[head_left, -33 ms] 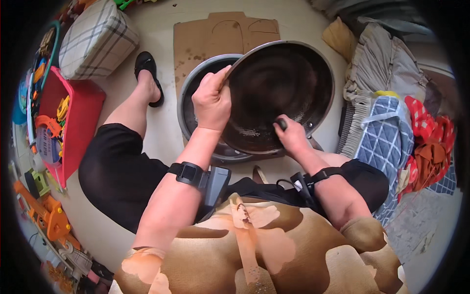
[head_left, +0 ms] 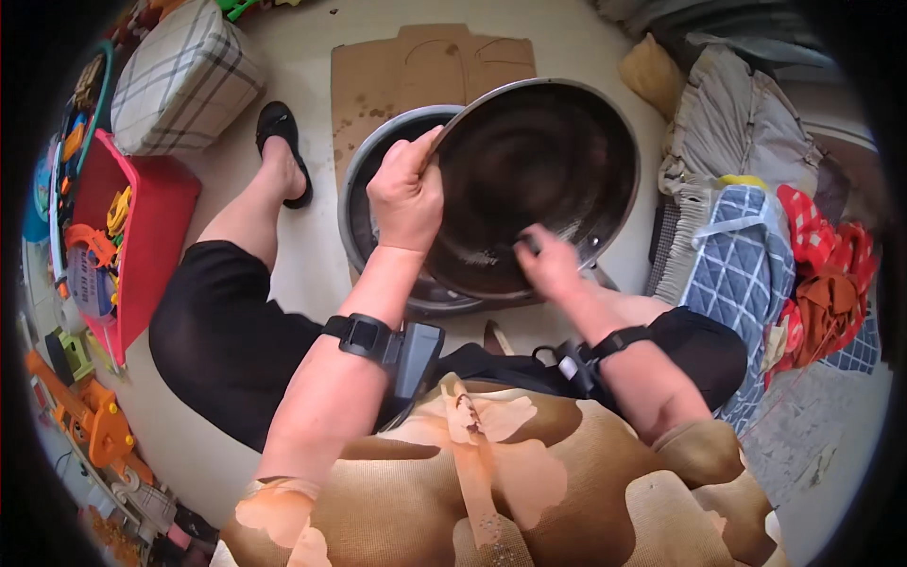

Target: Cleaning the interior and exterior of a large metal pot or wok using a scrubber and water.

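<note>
My left hand is closed round the left rim of a large dark frying pan, which it holds tilted so that the inside faces me. Inside the pan's lower part, my right hand is closed and smeared by motion. A small dark pad shows at its fingertips, pressed to the pan's inner surface. Whitish specks of foam or wet shine lie near it. Beneath the pan stands a wide metal basin, partly hidden by the pan and my left hand.
A flattened cardboard sheet lies on the floor under the basin. To the left stand a red bin of toys and a checked cushion-like bundle. Heaped cloths lie on the right. My knees flank the basin.
My right hand has shifted a little left and up across the pan's inside with the dark pad. The left hand keeps its grip, and the whole view has shifted slightly.
</note>
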### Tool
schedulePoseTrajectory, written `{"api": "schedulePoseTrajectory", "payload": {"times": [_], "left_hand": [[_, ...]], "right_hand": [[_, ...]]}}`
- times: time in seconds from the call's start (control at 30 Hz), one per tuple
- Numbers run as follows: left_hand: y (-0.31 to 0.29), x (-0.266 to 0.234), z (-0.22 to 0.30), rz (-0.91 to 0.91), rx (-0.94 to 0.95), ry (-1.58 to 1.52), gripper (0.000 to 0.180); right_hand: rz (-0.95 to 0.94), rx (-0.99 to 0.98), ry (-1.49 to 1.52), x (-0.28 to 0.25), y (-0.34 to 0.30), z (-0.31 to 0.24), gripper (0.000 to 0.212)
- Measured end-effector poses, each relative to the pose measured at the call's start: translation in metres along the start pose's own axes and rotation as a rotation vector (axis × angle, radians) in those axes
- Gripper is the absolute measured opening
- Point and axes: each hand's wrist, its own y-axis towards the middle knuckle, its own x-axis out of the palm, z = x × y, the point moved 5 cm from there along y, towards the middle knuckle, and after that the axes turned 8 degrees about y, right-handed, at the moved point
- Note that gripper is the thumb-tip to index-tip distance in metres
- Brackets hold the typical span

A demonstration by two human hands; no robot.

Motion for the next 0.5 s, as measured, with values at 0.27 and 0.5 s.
{"api": "schedulePoseTrajectory", "payload": {"times": [0.27, 0.5], "left_hand": [[0.003, 0.003, -0.004, -0.006, 0.007, 0.006, 0.029], [0.006, 0.003, -0.001, 0.006, 0.035, 0.027, 0.029]], "right_hand": [[-0.167, -0.173, 0.029, 0.025, -0.016, -0.012, 0.022], [-0.024, -0.201, -0.012, 0.012, 0.001, -0.001, 0.02]]}}
